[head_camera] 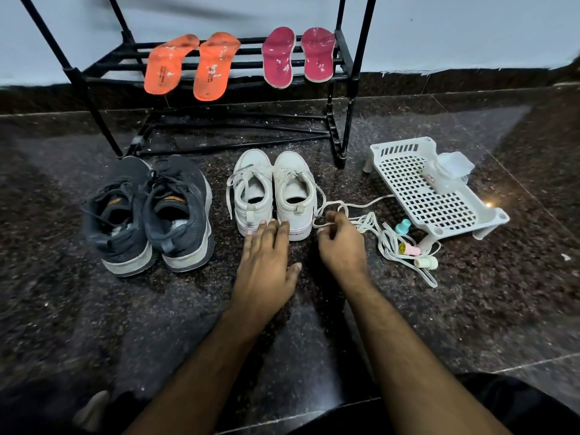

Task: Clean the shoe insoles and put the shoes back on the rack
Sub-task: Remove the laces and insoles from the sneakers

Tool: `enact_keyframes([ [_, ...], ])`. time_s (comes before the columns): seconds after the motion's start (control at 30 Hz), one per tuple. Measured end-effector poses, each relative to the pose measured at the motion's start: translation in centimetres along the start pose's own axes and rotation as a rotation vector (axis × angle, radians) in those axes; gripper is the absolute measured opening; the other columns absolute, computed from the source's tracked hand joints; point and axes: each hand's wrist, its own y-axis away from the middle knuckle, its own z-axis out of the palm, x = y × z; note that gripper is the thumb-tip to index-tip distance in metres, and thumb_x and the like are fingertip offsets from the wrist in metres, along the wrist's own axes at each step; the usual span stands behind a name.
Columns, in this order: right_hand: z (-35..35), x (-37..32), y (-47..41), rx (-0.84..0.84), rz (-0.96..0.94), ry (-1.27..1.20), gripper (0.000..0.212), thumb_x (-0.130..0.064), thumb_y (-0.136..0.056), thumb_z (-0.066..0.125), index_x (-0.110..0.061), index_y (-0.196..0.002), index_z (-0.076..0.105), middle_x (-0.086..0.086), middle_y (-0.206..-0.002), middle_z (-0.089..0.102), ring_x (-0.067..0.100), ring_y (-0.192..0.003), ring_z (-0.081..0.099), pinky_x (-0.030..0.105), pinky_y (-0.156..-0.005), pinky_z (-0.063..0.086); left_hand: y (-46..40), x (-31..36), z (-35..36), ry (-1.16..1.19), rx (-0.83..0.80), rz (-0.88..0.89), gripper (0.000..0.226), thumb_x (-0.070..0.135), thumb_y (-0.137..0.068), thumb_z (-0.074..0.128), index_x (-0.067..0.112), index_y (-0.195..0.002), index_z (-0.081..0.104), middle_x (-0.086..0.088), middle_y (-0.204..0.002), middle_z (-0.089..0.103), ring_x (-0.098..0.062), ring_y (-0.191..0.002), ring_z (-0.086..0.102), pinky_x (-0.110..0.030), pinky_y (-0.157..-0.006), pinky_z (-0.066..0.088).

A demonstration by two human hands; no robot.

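White shoes (273, 193), heels nearest, toes toward rack (219, 62): left hand (266, 262) fingers straight on heels; right hand (340, 243) pinches lace (370, 221).

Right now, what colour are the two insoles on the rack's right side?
Pink insoles, in the head view.

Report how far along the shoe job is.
Done: orange insoles and pink insoles lie out on the rack. In hand: left hand touches the white sneakers; right hand pinches a lace. Left: refit insoles, rack white and dark sneakers.
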Motion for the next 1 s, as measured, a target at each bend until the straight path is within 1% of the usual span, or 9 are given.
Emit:
enact_keyframes([
  [0.13,0.0,0.0,1.1,-0.024,-0.015,0.053,0.046,-0.018,-0.091,0.057,-0.018,-0.137,0.050,0.006,-0.120,0.068,0.023,-0.106,0.066,0.031,-0.098,0.049,0.2,0.3,-0.6,0.002,-0.001,-0.014,0.079,0.043,-0.097,0.053,0.016,-0.158,0.011,-0.011,-0.163,0.023,-0.025,-0.153,0.013,-0.042,-0.126,0.005],
  [0.23,-0.1,0.0,1.9,-0.035,-0.056,0.066,0.045,-0.016,-0.090,0.055,-0.014,-0.135,0.053,0.007,-0.117,0.069,0.023,-0.103,0.066,0.032,-0.094,0.051,0.6,0.7,-1.1,0.001,0.008,0.004,0.078,0.043,-0.098,0.053,0.015,-0.158,0.012,-0.011,-0.163,0.022,-0.025,-0.153,0.011,-0.042,-0.126,0.004],
  [0.33,-0.5,-0.2,3.1,-0.053,-0.084,0.087,0.042,-0.015,-0.090,0.056,-0.011,-0.131,0.056,0.008,-0.121,0.066,0.024,-0.108,0.063,0.033,-0.097,0.050,1.5,0.7,-1.7,-0.005,0.007,-0.015,0.078,0.043,-0.096,0.054,0.014,-0.157,0.015,-0.011,-0.163,0.024,-0.026,-0.153,0.011,-0.042,-0.126,0.004],
  [0.53,-1.3,-0.6,5.5,-0.100,-0.069,0.134,0.041,-0.023,-0.089,0.061,-0.017,-0.129,0.056,0.006,-0.108,0.066,0.022,-0.097,0.064,0.035,-0.092,0.053,3.5,0.6,-3.5,0.001,0.004,-0.053,0.083,0.047,-0.094,0.056,0.013,-0.157,0.014,-0.011,-0.162,0.023,-0.026,-0.152,0.013,-0.043,-0.126,0.006],
  [0.6,-1.6,-1.0,6.4,-0.103,-0.116,0.162,0.045,-0.023,-0.090,0.061,-0.017,-0.134,0.053,0.006,-0.114,0.063,0.023,-0.105,0.062,0.034,-0.096,0.050,4.0,0.7,-4.5,0.020,0.016,-0.065,0.082,0.046,-0.095,0.056,0.013,-0.157,0.014,-0.012,-0.164,0.019,-0.026,-0.153,0.012,-0.043,-0.126,0.007],
  [0.67,-2.0,-1.3,7.8,-0.118,-0.158,0.192,0.050,-0.021,-0.092,0.059,-0.016,-0.140,0.047,0.007,-0.126,0.058,0.024,-0.115,0.057,0.033,-0.103,0.044,4.9,0.8,-5.3,0.049,0.021,-0.086,0.081,0.044,-0.095,0.056,0.013,-0.158,0.015,-0.011,-0.166,0.013,-0.025,-0.153,0.010,-0.041,-0.126,0.008],
  [0.77,-2.4,-1.5,9.9,-0.131,-0.186,0.206,0.055,-0.019,-0.093,0.059,-0.015,-0.145,0.042,0.011,-0.133,0.053,0.027,-0.120,0.054,0.032,-0.106,0.041,6.6,1.0,-5.8,0.049,0.033,-0.094,0.081,0.043,-0.095,0.057,0.012,-0.157,0.015,-0.011,-0.167,0.008,-0.026,-0.153,0.010,-0.040,-0.125,0.013],
  [0.9,-2.7,-2.2,11.9,-0.150,-0.236,0.255,0.059,-0.021,-0.093,0.059,-0.017,-0.148,0.038,0.009,-0.136,0.046,0.030,-0.119,0.056,0.040,-0.102,0.046,8.3,1.4,-6.4,0.036,0.039,-0.098,0.080,0.041,-0.095,0.057,0.011,-0.157,0.017,-0.010,-0.167,0.006,-0.026,-0.154,0.006,-0.041,-0.125,0.013],
  [1.0,-2.9,-2.7,13.1,-0.146,-0.272,0.317,0.059,-0.024,-0.093,0.057,-0.020,-0.149,0.035,0.010,-0.136,0.041,0.036,-0.112,0.059,0.045,-0.094,0.051,9.1,1.5,-7.1,0.038,0.035,-0.087,0.079,0.041,-0.096,0.056,0.013,-0.158,0.017,-0.004,-0.168,0.003,-0.022,-0.155,-0.002,-0.042,-0.126,0.010],
])
